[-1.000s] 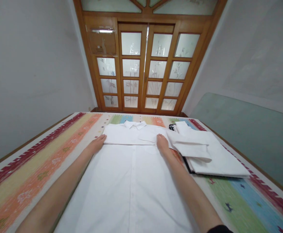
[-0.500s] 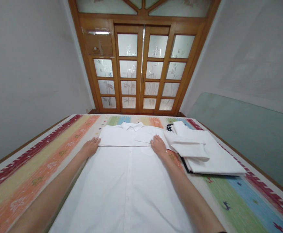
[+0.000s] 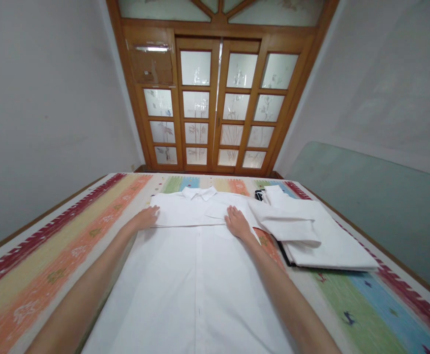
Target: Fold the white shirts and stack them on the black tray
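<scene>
A white shirt lies front up on the patterned cover, its collar at the far end. One sleeve is laid across the chest, and its lower edge makes a straight line. My left hand rests at the left end of this sleeve, fingers stretched over the cloth. On the sleeve's right part lies my right hand, palm down with fingers slightly apart. The other sleeve reaches right, bent over a stack of folded white cloth.
The striped cover spreads over the bed or table beneath the shirt. A dark edge shows under the stack on the right. Beyond stands a wooden door with glass panes, and a pale green panel leans along the right wall.
Both hands have moved slightly inward over the shirt, the left one to the right and the right one a little to the left. The view has shifted slightly.
</scene>
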The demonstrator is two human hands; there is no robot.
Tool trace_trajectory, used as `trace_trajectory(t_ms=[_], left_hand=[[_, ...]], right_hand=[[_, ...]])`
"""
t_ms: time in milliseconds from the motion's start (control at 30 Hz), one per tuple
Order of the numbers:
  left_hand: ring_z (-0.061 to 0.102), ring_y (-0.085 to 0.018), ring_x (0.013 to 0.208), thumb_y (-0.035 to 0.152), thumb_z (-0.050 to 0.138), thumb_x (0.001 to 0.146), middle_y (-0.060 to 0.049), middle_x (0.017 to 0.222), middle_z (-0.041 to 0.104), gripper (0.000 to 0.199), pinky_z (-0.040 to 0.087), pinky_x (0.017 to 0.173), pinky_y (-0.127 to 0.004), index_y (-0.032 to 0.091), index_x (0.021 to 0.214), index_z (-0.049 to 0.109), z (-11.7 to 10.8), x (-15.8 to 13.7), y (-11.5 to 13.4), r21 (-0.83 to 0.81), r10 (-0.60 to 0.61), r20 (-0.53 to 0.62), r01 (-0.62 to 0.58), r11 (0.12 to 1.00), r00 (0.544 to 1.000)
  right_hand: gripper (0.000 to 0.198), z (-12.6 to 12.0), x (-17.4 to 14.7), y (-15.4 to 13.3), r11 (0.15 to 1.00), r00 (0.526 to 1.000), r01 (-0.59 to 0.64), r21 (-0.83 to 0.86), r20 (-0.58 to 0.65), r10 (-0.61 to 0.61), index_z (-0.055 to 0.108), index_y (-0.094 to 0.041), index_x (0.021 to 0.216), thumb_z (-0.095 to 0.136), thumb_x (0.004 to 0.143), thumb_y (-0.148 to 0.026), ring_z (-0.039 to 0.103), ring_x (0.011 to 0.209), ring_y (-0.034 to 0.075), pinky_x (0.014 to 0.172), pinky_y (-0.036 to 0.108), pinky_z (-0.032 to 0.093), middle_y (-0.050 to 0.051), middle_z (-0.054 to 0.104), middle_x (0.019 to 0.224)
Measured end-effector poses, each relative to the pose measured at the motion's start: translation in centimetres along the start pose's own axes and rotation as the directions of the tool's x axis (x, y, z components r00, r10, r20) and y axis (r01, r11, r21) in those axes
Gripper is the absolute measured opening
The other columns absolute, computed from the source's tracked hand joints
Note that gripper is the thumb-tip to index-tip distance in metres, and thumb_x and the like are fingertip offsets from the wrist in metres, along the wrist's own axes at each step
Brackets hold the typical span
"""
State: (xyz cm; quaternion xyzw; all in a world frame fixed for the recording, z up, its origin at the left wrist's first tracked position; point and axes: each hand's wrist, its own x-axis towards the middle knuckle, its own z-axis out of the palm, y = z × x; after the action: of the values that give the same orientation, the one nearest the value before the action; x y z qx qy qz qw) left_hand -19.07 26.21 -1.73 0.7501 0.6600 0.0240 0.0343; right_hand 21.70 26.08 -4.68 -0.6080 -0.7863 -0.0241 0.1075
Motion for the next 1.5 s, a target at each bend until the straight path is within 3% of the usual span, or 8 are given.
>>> trace_trajectory(t_ms=[133,267,400,700,900,1100,1500], left_hand=[[0.04,-0.026,0.135,0.034,0.028,0.093,-0.018,0.146,0.042,0.053,0.035,0.106,-0.04,0.011,0.138,0.044,0.3,2.4,2.1,-0.025,-0.026,0.007,0.026,0.999,1.0],[0.031,-0.03,0.139,0.034,0.028,0.094,-0.021,0.149,0.034,0.055,0.03,0.109,-0.046,0.006,0.14,0.04,1.1,3.6,3.5,-0.033,-0.055,-0.002,0.055,0.998,0.999],[0.022,-0.03,0.143,0.037,0.025,0.096,-0.017,0.153,0.027,0.056,0.022,0.112,-0.051,0.01,0.143,0.035,1.4,4.3,3.5,-0.032,-0.087,-0.04,0.086,0.996,0.995],[0.03,-0.029,0.139,0.037,0.024,0.095,-0.011,0.151,0.036,0.051,0.026,0.109,-0.053,0.02,0.14,0.04,0.8,6.0,2.1,-0.007,-0.179,-0.073,0.178,0.984,0.981],[0.047,-0.031,0.123,0.034,0.028,0.092,-0.017,0.133,0.055,0.047,0.04,0.097,-0.044,0.012,0.122,0.056,-0.8,6.5,1.0,0.02,-0.228,-0.126,0.232,0.972,0.966],[0.05,-0.033,0.116,0.028,0.03,0.09,-0.021,0.118,0.059,0.042,0.042,0.091,-0.043,0.011,0.111,0.062,-2.2,7.2,-0.8,0.069,-0.222,-0.125,0.232,0.97,0.967],[0.057,-0.025,0.104,0.029,0.041,0.086,-0.013,0.104,0.063,0.032,0.043,0.091,-0.035,0.019,0.103,0.066,-2.3,8.8,-3.3,0.046,-0.159,-0.05,0.162,0.986,0.986]], right_hand=[[0.054,0.1,-0.1,0.1,1.0,1.0,0.003,-0.005,0.01,-0.003,0.037,-0.004,0.143,0.027,0.099,-0.034,0.025,0.141,0.024,0.114,0.04,0.019,0.017,0.032,0.151],[0.054,0.1,-0.2,0.1,1.0,1.0,0.006,-0.028,0.011,-0.006,0.036,-0.004,0.143,0.027,0.099,-0.034,0.025,0.141,0.024,0.114,0.039,0.019,0.016,0.032,0.151],[0.054,0.1,-0.2,0.1,1.0,1.0,0.005,-0.02,0.005,-0.005,0.037,-0.004,0.143,0.028,0.099,-0.034,0.025,0.142,0.024,0.114,0.039,0.019,0.017,0.031,0.151],[0.055,0.0,-0.3,0.1,1.0,1.0,0.005,-0.02,0.006,-0.005,0.037,-0.004,0.143,0.026,0.098,-0.035,0.025,0.142,0.024,0.114,0.039,0.02,0.016,0.032,0.151],[0.057,0.0,-0.2,0.1,1.0,0.999,-0.009,-0.008,0.034,0.009,0.036,-0.004,0.144,0.026,0.098,-0.036,0.023,0.142,0.024,0.114,0.039,0.017,0.015,0.03,0.152],[0.057,0.0,-0.1,0.1,1.0,0.999,-0.012,0.014,0.032,0.011,0.036,-0.006,0.144,0.025,0.097,-0.037,0.022,0.142,0.024,0.114,0.04,0.016,0.015,0.03,0.152],[0.057,0.2,-0.1,0.2,1.0,1.0,-0.014,0.027,0.018,0.013,0.037,-0.004,0.143,0.026,0.097,-0.036,0.023,0.142,0.024,0.114,0.04,0.017,0.015,0.031,0.151]])
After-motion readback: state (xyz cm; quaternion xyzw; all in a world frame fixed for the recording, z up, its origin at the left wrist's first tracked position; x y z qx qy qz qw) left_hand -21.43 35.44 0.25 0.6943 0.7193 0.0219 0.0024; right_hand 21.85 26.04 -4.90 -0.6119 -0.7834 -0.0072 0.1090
